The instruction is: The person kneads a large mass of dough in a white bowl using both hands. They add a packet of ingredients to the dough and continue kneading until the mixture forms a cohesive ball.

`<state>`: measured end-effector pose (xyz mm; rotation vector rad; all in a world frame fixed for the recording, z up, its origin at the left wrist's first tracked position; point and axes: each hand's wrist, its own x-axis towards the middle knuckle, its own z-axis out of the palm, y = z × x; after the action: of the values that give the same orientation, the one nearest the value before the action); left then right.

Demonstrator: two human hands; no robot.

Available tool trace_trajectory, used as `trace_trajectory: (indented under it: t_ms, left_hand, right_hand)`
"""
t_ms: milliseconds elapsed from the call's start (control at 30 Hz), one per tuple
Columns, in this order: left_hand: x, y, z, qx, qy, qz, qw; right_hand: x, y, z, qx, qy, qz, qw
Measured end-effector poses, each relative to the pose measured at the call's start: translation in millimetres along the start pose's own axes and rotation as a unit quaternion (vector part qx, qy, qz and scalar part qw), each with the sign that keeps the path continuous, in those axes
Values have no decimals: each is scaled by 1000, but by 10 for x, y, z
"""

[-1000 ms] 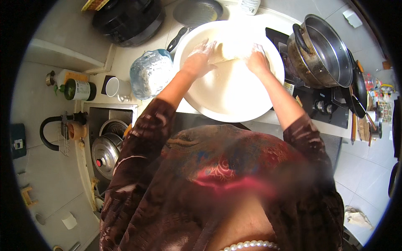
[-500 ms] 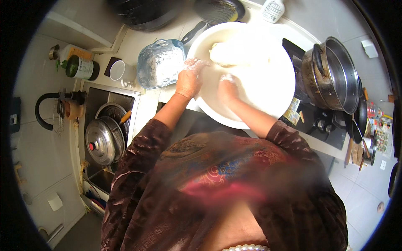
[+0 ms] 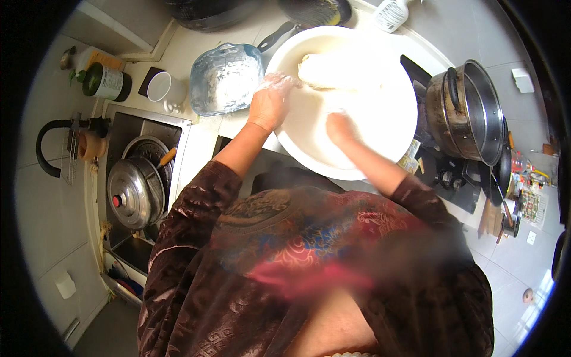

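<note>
A large white basin [image 3: 321,162] stands before me, its inside washed out by glare. A pale lump of dough [image 3: 333,72] lies toward its far side. My left hand [image 3: 270,102], dusted white with flour, is closed over the basin's left rim, fingers reaching inside. Inside the basin, my right hand [image 3: 340,127] is down near the bottom, on the near side of the dough and apart from it. Its fingers are lost in glare and blur. Left of the basin sits a blue translucent tub [image 3: 199,89] with white flour [image 3: 229,83] in it.
A steel steamer pot [image 3: 440,110] is on the black stove [image 3: 449,178] at right. The sink [image 3: 119,146] at left holds a lidded pot [image 3: 134,193]. A white mug [image 3: 159,88], a green bottle [image 3: 106,82], a frying pan [image 3: 315,11] and a white spray bottle [image 3: 391,15] surround the basin.
My right hand has shifted right inside the basin. My left hand stays on the rim. The whole view has moved slightly.
</note>
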<state>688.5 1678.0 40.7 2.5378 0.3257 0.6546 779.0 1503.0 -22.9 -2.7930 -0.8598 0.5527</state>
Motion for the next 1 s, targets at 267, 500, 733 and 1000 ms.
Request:
trace_trajectory:
  t_ms: [267, 500, 733, 1000]
  left_hand:
    - [-22, -21, 13, -11, 32, 22, 999]
    - [-22, -27, 17, -25, -10, -11, 1000]
    - [-10, -30, 23, -12, 13, -8, 1000]
    - [-2, -10, 18, -31, 22, 5, 999]
  right_hand:
    - [86, 788, -358, -56, -16, 47, 997]
    - [-121, -268, 227, -13, -2, -60, 998]
    - [47, 44, -284, 32, -22, 41, 998]
    - [-109, -331, 197, 108, -158, -111, 975]
